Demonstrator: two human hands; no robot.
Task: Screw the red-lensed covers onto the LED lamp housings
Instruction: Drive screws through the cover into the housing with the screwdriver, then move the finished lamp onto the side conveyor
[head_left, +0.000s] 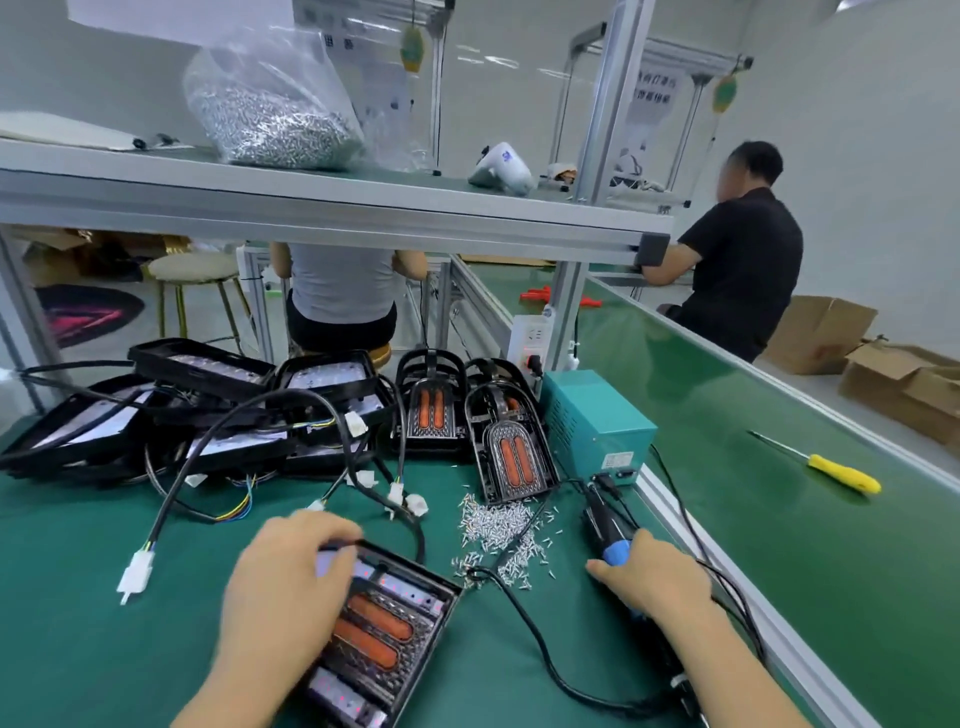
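Note:
A black LED lamp housing (387, 631) with a red-lensed cover seated in it lies on the green mat at the front centre. My left hand (283, 587) rests on its left side, fingers curled over the far edge. To the right, my right hand (652, 577) grips a black electric screwdriver (605, 522) with a blue collar, lying low over the mat. A scatter of small silver screws (501, 535) sits between the housing and the screwdriver. Two red-lensed covers (517, 460) stand behind the screws.
A heap of black housings with cables and white connectors (208, 415) fills the left rear. A teal power supply box (597, 423) stands at the right. A yellow-handled screwdriver (841, 473) lies on the green conveyor. A bag of screws (275, 104) sits on the shelf above. Two people work beyond.

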